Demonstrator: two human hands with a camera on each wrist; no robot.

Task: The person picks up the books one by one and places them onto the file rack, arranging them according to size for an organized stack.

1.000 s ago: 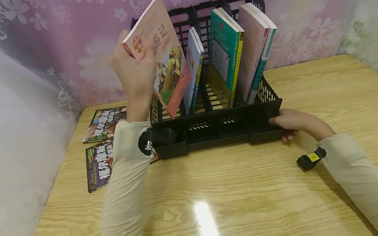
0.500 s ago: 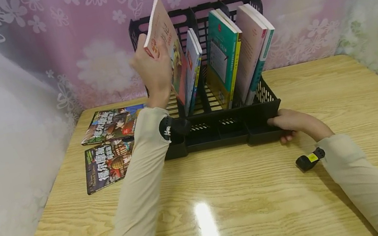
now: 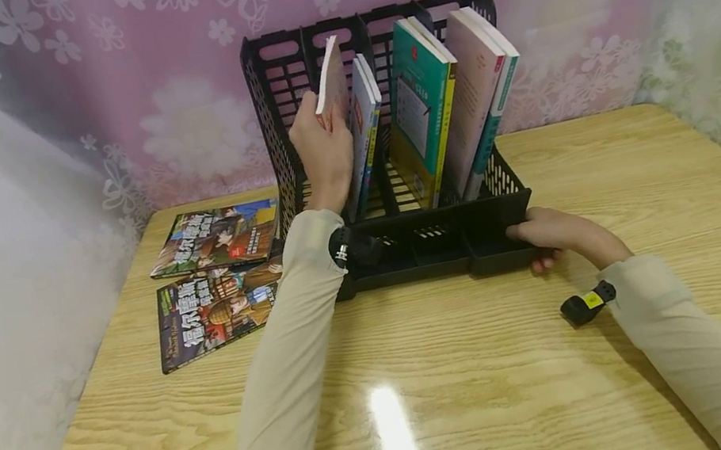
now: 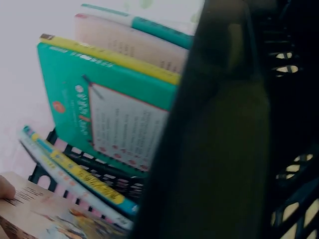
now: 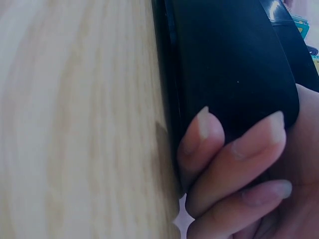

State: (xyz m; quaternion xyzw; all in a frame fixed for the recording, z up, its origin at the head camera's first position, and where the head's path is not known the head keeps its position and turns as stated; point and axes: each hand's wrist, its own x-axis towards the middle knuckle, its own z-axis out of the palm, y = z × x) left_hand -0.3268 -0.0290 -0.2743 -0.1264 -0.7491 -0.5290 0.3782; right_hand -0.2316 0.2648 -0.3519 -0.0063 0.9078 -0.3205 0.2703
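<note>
My left hand (image 3: 324,143) pinches a pale pink picture-covered book (image 3: 333,81) by its near edge, in the left part of a black book rack (image 3: 280,94). Just right of it leans a pair of thin blue books (image 3: 366,123); in the left wrist view the held book (image 4: 60,214) lies beside those thin books (image 4: 75,174). My right hand (image 3: 560,230) grips the rack's front right corner, its fingers (image 5: 239,164) curled under the black edge (image 5: 234,64) in the right wrist view. The left hand hides the lower part of the pink book.
A green and yellow book (image 3: 420,110) and pinkish books (image 3: 475,92) lean in the rack's right compartments. Two comic-style books, an upper one (image 3: 218,238) and a lower one (image 3: 210,316), lie flat on the wooden table (image 3: 475,382) left of the rack. A flowered curtain (image 3: 177,88) hangs behind.
My left hand has moved right and down with the pink book, which has gone lower into the rack next to the thin blue books. The right hand keeps its grip on the corner.
</note>
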